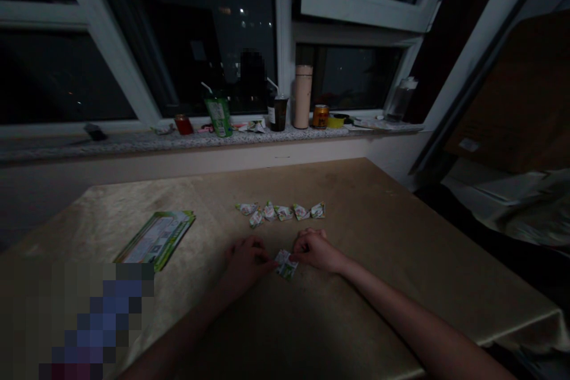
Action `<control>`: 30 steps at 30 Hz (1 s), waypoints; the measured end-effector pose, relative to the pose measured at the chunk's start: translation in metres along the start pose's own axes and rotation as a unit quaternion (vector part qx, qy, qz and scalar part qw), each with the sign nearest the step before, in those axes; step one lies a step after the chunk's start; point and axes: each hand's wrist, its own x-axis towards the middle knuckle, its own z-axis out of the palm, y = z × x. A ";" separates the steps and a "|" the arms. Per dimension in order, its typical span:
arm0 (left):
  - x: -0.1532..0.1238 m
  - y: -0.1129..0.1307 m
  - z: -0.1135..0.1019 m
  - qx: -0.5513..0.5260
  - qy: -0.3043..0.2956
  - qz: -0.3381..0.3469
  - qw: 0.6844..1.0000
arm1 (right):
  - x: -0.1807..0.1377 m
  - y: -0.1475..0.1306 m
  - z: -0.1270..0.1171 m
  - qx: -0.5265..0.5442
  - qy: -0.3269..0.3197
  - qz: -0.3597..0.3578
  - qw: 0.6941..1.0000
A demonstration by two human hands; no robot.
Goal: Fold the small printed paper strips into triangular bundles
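A small square of folded printed paper (287, 267), green and white, lies on the table between my hands. My left hand (249, 258) has its thumb and fingers closed at the paper's left edge. At the upper right edge, my right hand (315, 249) pinches the paper with its fingers curled. Just beyond my hands, several small folded paper pieces (284, 212) of the same print lie in an uneven row. A stack of green and white printed sheets (158, 237) lies flat to the left.
A tan cloth covers the table (374, 214). Along the windowsill (249, 138) stand a green cup (218, 116), a dark cup with a straw (279, 113), a pink flask (303, 98), an orange can (320, 117) and a red jar (183, 124). A cardboard box (516, 95) is at right.
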 end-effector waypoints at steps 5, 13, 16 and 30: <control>-0.002 0.000 0.002 0.005 0.006 0.002 1.000 | 0.003 0.000 -0.003 -0.032 -0.027 -0.026 0.999; 0.000 -0.008 0.001 0.036 0.035 0.027 0.998 | 0.018 -0.009 0.004 -0.033 -0.055 -0.037 0.997; -0.002 -0.006 -0.003 0.053 0.053 0.041 0.996 | 0.020 -0.010 0.010 -0.043 -0.040 -0.016 0.998; -0.077 0.018 0.041 0.137 -0.002 0.205 0.969 | 0.021 -0.009 0.012 -0.017 -0.032 0.030 0.999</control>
